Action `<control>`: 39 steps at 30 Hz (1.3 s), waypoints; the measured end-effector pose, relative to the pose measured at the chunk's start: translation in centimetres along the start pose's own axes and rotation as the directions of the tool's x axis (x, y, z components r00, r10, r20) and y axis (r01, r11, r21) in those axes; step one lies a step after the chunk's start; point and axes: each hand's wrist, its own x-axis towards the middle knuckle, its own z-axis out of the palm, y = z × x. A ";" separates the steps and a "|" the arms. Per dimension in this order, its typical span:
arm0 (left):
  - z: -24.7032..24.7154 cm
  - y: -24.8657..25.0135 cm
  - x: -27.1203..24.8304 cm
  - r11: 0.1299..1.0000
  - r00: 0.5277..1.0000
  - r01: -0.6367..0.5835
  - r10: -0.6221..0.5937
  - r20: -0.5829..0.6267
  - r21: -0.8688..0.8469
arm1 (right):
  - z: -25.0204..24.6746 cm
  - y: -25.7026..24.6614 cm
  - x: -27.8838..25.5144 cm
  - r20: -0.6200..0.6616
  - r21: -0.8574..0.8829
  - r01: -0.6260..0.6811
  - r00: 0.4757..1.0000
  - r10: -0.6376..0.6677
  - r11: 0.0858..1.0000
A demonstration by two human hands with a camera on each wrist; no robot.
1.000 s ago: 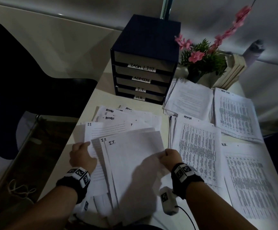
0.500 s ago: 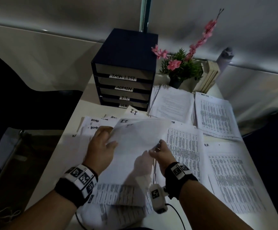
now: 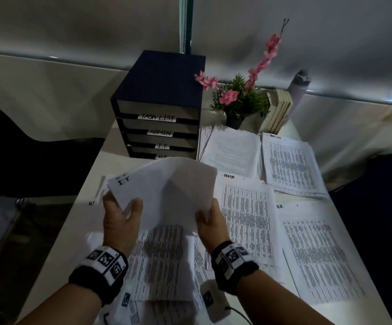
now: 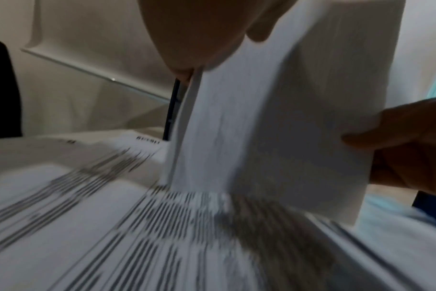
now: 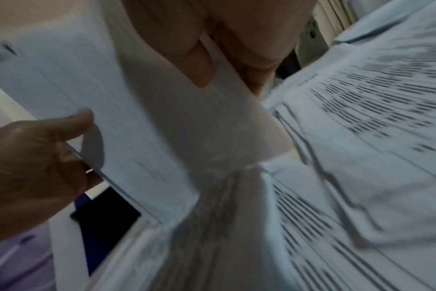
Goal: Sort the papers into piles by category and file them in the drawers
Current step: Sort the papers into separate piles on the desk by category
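Note:
A stack of white sheets marked "I.T." (image 3: pixel 167 191) stands lifted off the table, its lower edge on the printed papers (image 3: pixel 160 261) beneath. My left hand (image 3: pixel 120 216) grips its left edge and my right hand (image 3: pixel 210 221) grips its right edge. The same stack (image 4: pixel 274 128) fills the left wrist view, and it shows again as the I.T. stack (image 5: pixel 142 122) in the right wrist view. Behind it stands a dark drawer unit (image 3: pixel 160 106) labelled TASK LIST, ADMIN, I.T. and H.R., all drawers closed.
Sorted piles lie to the right: an ADMIN pile (image 3: pixel 246 221), an H.R. pile (image 3: pixel 317 261), a TASK LIST pile (image 3: pixel 291 163) and a text pile (image 3: pixel 232 151). A potted pink flower (image 3: pixel 237 99), books (image 3: pixel 279 111) and a bottle (image 3: pixel 299 87) stand at the back. The table edge (image 3: pixel 78 207) runs along the left.
The I.T. sheets lay fanned flat on the table; both hands gathered them and raised them upright into one stack. The head view has shifted.

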 end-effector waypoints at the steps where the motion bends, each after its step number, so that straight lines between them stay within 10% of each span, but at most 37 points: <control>1: 0.1 -0.9 -0.3 0.996 0.996 0.061 -0.064 0.057 0.061 | 0.1 1.0 -0.3 0.036 -0.076 -0.044 0.998 0.047 0.996; 6: 1.0 -3.6 0.7 0.917 0.934 0.175 -0.270 0.235 0.360 | -1.0 3.5 1.1 0.174 -0.169 -0.137 0.971 0.166 0.976; 14: 3.8 -3.2 3.5 0.956 0.883 0.125 -0.230 0.409 0.267 | -6.0 3.7 6.9 -0.195 0.200 -0.317 0.914 0.355 0.927; 22: 4.4 -7.2 2.9 0.481 0.733 -0.201 -0.504 0.457 0.853 | -12.0 6.8 14.5 -0.327 0.085 -0.483 0.813 0.482 0.872; 34: 4.1 -9.9 3.1 0.440 0.724 -0.158 -0.557 0.407 0.884 | -13.6 6.4 23.2 -0.355 -0.015 -0.478 0.824 0.443 0.878; 39: 6.8 -7.5 2.7 0.571 0.830 -0.179 -0.349 0.434 0.801 | -13.2 7.8 19.7 -0.388 -0.231 -0.415 0.869 0.307 0.880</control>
